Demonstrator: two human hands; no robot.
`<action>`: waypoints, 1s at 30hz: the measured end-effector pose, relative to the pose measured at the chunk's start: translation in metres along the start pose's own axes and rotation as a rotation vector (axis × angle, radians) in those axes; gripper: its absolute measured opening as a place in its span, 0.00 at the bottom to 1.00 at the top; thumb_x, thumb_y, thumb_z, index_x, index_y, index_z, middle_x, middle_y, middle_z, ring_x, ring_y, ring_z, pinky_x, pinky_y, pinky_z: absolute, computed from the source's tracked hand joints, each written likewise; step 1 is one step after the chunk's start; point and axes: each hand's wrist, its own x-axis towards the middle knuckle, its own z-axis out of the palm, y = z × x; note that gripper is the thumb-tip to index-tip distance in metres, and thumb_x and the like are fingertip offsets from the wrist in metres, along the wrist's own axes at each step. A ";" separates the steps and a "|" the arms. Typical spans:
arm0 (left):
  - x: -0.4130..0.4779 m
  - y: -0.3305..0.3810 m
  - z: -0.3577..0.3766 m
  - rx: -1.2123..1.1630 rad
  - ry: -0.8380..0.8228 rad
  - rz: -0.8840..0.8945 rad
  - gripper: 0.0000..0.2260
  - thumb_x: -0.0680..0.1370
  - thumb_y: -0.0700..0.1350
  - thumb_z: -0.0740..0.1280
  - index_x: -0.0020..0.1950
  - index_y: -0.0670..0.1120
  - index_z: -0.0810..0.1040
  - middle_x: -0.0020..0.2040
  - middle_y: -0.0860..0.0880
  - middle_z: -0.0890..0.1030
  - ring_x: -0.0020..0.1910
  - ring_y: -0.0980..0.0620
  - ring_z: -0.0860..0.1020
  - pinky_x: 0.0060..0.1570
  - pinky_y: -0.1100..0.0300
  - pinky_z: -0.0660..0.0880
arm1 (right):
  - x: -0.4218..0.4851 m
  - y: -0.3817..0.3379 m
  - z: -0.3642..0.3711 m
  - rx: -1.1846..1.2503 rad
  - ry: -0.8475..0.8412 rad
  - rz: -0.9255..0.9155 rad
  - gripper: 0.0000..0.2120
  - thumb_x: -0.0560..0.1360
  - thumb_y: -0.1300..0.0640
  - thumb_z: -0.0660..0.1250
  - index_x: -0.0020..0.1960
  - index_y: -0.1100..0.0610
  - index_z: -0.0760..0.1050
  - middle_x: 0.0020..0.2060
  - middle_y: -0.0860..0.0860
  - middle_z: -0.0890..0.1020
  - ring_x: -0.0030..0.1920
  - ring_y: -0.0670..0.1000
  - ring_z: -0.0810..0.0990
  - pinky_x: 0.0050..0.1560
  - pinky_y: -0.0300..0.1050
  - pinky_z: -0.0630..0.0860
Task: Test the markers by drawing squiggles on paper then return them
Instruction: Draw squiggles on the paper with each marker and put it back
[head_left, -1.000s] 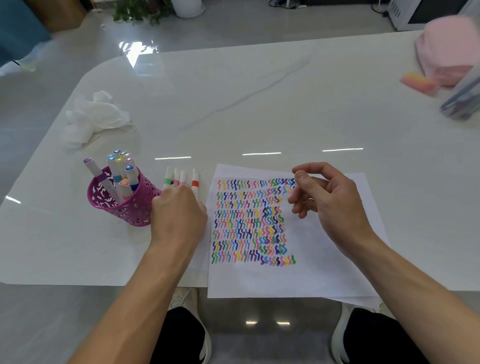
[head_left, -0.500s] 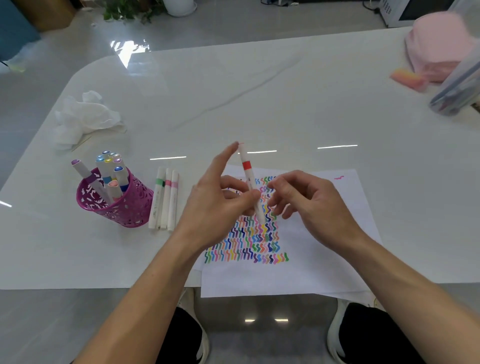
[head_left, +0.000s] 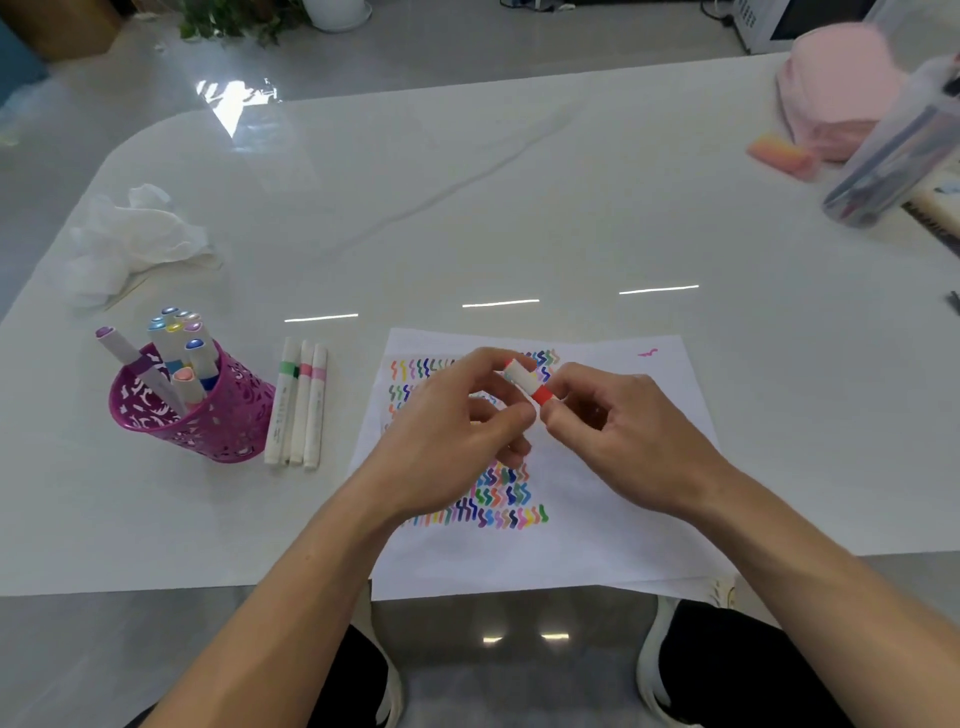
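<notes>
White glossy table (head_left: 467, 208), rounded far-left corner; the person sits at the near edge.

Sheet of paper (head_left: 623, 545) lies flat near the front edge, its near margin overhanging the edge slightly. Left half is covered in rows of multicoloured squiggles (head_left: 498, 499); one small pink mark near the far right corner.

Far right: soft pink bundle (head_left: 836, 88), with a clear tube of pens (head_left: 893, 156) tilted in front of it, both blurred. Far left: crumpled white tissue (head_left: 130, 234).

Magenta cut-out pen cup (head_left: 223, 415) stands left of the paper, leaning a little, holding several capped markers. Just beside it on the right, three white markers (head_left: 298, 405) lie side by side on the table, touching, with green and pink bands.

Both hands are raised over the squiggled area. Left hand (head_left: 447, 441): thumb and fingertips pinch the white barrel of the red-banded marker (head_left: 530, 382). Right hand (head_left: 634, 436): fingertips pinch the same marker at its red-banded end. The marker is held between the two hands, clear of the sheet, slanted. Cannot tell whether its cap is seated.
</notes>
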 end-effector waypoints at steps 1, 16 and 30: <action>0.000 0.001 0.001 -0.003 -0.002 -0.006 0.10 0.81 0.44 0.68 0.62 0.52 0.77 0.48 0.51 0.83 0.40 0.50 0.86 0.44 0.52 0.84 | -0.001 0.001 -0.002 -0.063 0.010 -0.015 0.12 0.76 0.46 0.61 0.41 0.53 0.75 0.30 0.51 0.75 0.32 0.52 0.73 0.36 0.55 0.73; 0.007 -0.008 0.011 0.350 -0.071 -0.011 0.10 0.84 0.48 0.63 0.48 0.51 0.83 0.37 0.55 0.83 0.31 0.60 0.80 0.33 0.70 0.74 | -0.009 0.011 -0.004 -0.332 -0.065 -0.094 0.20 0.80 0.36 0.56 0.50 0.48 0.81 0.34 0.45 0.80 0.35 0.48 0.76 0.38 0.48 0.73; 0.009 -0.010 0.008 0.368 0.223 -0.028 0.09 0.82 0.49 0.65 0.45 0.53 0.84 0.34 0.55 0.81 0.32 0.58 0.79 0.36 0.61 0.76 | -0.005 0.014 -0.001 -0.185 0.037 0.058 0.13 0.81 0.36 0.60 0.56 0.43 0.71 0.28 0.46 0.74 0.27 0.46 0.73 0.32 0.43 0.69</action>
